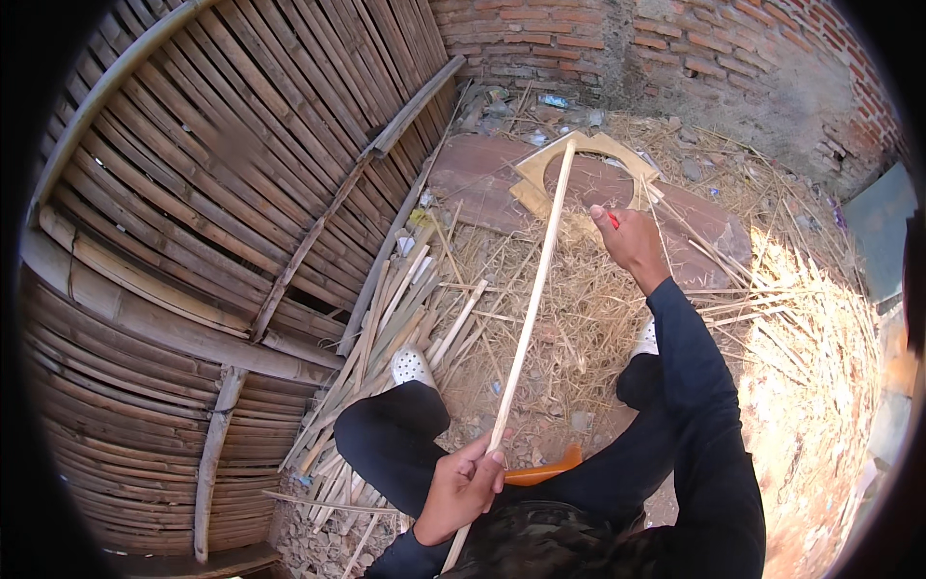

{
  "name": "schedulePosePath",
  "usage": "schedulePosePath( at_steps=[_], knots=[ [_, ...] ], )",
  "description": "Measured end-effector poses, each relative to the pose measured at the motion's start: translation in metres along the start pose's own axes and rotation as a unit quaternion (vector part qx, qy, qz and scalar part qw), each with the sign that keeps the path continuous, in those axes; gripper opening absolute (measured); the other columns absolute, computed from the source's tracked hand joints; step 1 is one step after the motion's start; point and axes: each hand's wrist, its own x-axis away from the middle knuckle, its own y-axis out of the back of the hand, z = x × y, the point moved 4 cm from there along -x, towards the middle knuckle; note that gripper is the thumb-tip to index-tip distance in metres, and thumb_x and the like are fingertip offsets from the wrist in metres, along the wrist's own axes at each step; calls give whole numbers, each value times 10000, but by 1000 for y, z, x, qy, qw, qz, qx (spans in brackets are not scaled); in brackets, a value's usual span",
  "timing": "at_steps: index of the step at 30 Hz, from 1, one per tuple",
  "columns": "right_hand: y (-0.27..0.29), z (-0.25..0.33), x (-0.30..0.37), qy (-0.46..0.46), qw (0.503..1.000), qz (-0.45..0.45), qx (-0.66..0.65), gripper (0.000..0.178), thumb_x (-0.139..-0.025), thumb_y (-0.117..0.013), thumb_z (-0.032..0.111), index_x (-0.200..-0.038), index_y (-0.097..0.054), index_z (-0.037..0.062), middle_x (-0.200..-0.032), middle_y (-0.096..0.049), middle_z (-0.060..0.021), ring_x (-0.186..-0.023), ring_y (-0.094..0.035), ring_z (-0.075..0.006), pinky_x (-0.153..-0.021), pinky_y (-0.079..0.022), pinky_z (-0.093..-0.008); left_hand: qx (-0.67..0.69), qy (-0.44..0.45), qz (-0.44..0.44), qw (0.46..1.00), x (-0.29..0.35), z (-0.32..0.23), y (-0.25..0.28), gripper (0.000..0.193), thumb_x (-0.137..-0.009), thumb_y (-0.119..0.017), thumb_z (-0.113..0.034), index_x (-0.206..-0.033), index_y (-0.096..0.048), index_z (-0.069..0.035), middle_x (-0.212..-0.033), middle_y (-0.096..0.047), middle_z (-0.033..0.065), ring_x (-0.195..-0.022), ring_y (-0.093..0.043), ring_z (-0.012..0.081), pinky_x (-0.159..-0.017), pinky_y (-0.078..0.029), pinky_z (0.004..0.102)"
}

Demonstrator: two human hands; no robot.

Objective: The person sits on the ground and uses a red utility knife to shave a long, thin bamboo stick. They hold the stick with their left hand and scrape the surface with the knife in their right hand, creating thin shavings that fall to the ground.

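A long pale bamboo strip (536, 299) runs from near my body away to a light wooden board with a big round cutout (533, 170), where its far end overlaps the board's rim. My left hand (461, 490) is closed around the near part of the strip. Farther off and to the right of the strip, my right hand (634, 243) is a fist around a red thing (614, 221); only a bit of it shows, so its kind is unclear. This hand is apart from the strip, close to the near side of the cutout.
A slatted bamboo wall (241, 164) rises on the left. Split bamboo strips (371, 333) lie piled along its foot. Shavings (569, 309) cover the ground around a reddish-brown flat panel (482, 179). A brick wall (694, 48) stands behind. My white perforated shoes (413, 367) flank the shavings.
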Motion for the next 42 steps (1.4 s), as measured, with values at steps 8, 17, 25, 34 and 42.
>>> schedulePosePath(
  at_steps=[8,17,25,34,42],
  knots=[
    [-19,124,107,272,952,76,-115,652,-807,-537,683,-561,-571,80,-479,-519,-96,-436,-551,-298,-424,-414,-394,61,-42,-14,997,-38,-28,13,357,-997,-471,-140,-1337,-497,-34,-621,-494,-27,-429,-397,23,-407,-317,176],
    [-25,126,105,279,953,65,-100,628,-750,-590,699,-595,-635,92,-512,-581,-101,-465,-598,-281,-425,-439,-380,54,-35,-12,998,-42,-30,7,367,-1000,-462,-156,-1345,-482,-31,-615,-479,-29,-424,-385,26,-401,-315,181],
    [-26,115,91,239,968,19,-77,660,-764,-569,718,-513,-547,108,-443,-494,-69,-397,-541,-264,-400,-413,-382,34,-22,-6,999,-43,-28,5,370,-1002,-460,-163,-1358,-481,-62,-608,-469,-31,-426,-390,26,-408,-328,183],
    [-21,122,87,298,953,0,-48,640,-726,-591,733,-530,-595,124,-467,-543,-53,-404,-557,-229,-412,-420,-352,-39,-112,-62,991,-48,-27,8,339,-994,-476,-146,-1309,-513,-24,-595,-457,-30,-429,-368,22,-402,-290,184],
    [-23,131,107,281,955,34,-90,623,-758,-578,707,-639,-699,108,-493,-576,-101,-432,-585,-258,-414,-439,-370,-5,-75,-43,996,-37,-26,7,335,-994,-466,-133,-1306,-509,-21,-596,-457,-28,-405,-368,26,-388,-294,186]
  ],
)
